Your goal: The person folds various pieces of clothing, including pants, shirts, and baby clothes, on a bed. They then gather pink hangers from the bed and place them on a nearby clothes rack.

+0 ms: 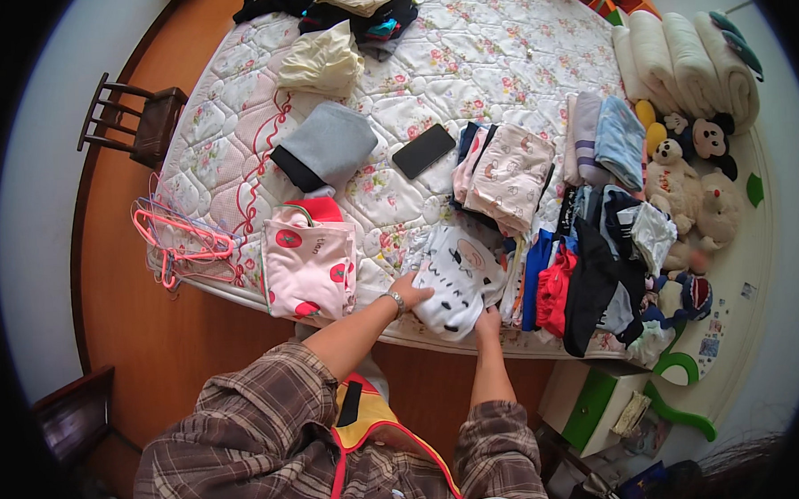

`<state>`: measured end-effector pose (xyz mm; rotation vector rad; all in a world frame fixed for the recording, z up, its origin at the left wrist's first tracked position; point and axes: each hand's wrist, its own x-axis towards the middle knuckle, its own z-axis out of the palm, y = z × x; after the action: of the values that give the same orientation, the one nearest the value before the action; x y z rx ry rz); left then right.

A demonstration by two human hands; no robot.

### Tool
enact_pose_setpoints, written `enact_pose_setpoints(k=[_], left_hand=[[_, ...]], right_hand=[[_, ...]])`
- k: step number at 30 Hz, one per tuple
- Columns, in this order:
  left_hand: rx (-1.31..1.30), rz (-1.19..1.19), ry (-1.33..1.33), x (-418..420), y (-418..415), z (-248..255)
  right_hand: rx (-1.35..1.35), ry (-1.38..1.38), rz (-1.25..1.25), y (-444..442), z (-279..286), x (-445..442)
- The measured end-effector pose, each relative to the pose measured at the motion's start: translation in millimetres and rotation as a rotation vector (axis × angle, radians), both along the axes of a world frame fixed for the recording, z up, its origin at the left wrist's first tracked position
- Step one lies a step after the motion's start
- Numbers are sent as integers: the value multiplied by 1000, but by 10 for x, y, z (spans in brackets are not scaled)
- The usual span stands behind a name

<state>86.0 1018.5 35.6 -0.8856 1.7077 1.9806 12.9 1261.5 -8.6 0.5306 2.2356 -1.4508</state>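
A white printed garment (455, 274) lies at the near edge of the bed, and both hands are on it. My left hand (411, 292), with a watch at the wrist, grips its left side. At its lower right edge my right hand (487, 323) has hold of the cloth. A folded pink garment with tomato prints (310, 270) lies to the left. Behind the white garment is a stack of folded clothes with a pale pink printed one (511, 178) on top. Blue (538, 280) and red clothes (556, 289) stand in a row to the right.
Wire and pink plastic hangers (185, 242) lie at the bed's left corner. A black smartphone (424, 151) rests on the floral quilt (425, 68), beside grey folded clothing (331, 145). Plush toys (677, 177) and rolled white bedding (682, 63) line the right side. A wooden chair (157, 126) stands at the left.
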Motion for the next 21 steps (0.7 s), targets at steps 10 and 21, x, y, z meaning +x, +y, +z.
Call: enact_pose_setpoints(k=[10,21], left_hand=[[-375,-141,-104,128,92,423],[-335,4,-137,278,18,309]], right_hand=[[501,81,314,-447,1139,5],[960,655,759,-1538,903,46]])
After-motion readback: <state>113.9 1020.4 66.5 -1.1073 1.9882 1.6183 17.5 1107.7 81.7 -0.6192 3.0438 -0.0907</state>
